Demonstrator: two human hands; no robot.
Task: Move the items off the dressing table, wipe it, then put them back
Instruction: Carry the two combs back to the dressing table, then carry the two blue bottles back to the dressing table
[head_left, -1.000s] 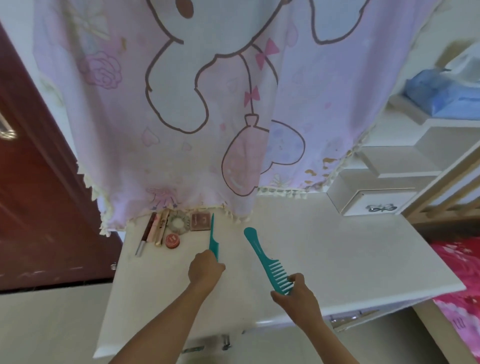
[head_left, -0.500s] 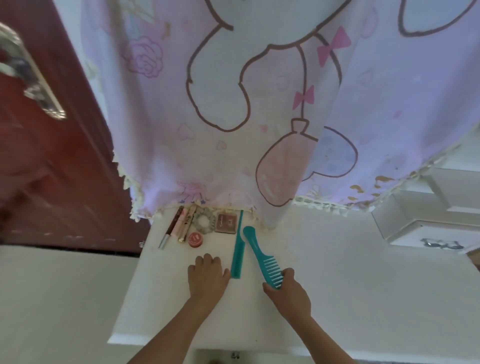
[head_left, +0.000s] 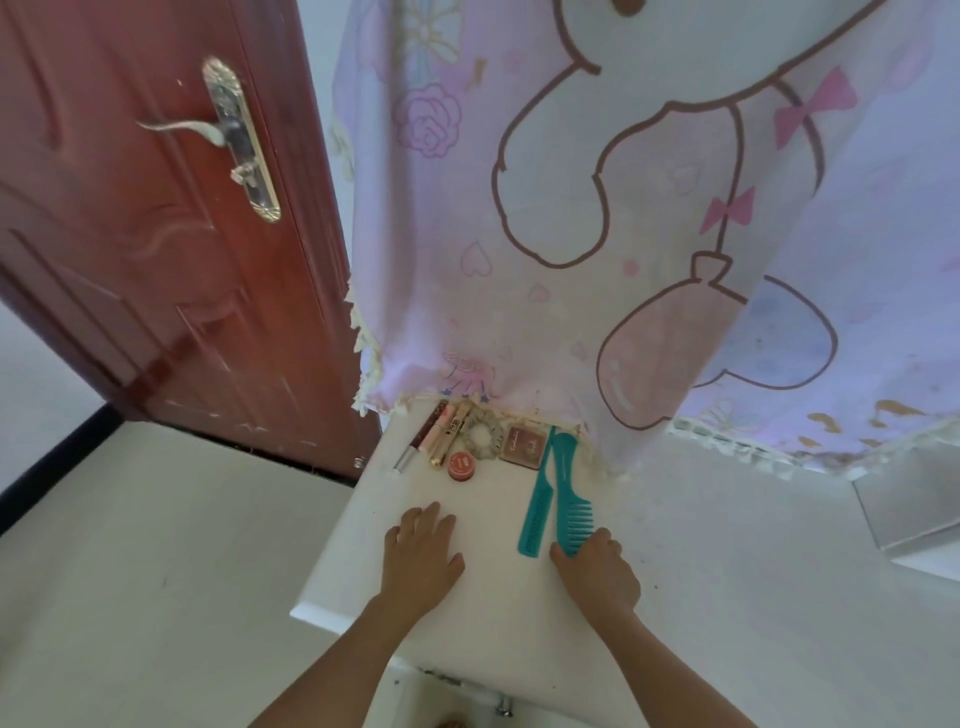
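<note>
- White dressing table (head_left: 727, 545) below, small items lined up along its back-left edge under a hanging pink cartoon-print cloth (head_left: 571, 208).
- Left hand (head_left: 423, 558) flat on the tabletop near the left edge, fingers straight and slightly spread, holding nothing.
- Right hand (head_left: 597, 571) clamped on the toothed end of a teal wide-tooth plastic comb (head_left: 569, 499), fingers curled over it, thumb at its left side.
- Wide-tooth comb lying flat on the table, handle pointing away toward the cloth.
- Just beside it on the left, a slim teal tail comb (head_left: 537, 514), also flat; touching or a hair apart, cannot tell.
- Tail tip up by a brown square compact (head_left: 527, 448).
- Further left, a pale fabric scrunchie (head_left: 483, 432), with a small round red tin (head_left: 462, 466) just in front of it.
- Then three slender cosmetics side by side: gold tube (head_left: 452, 434), pink tube (head_left: 439, 427), dark tube with a silver cap (head_left: 421, 436).
- Off to the left, a red-brown wooden door (head_left: 156, 234) with a silver lever handle (head_left: 228, 135).
</note>
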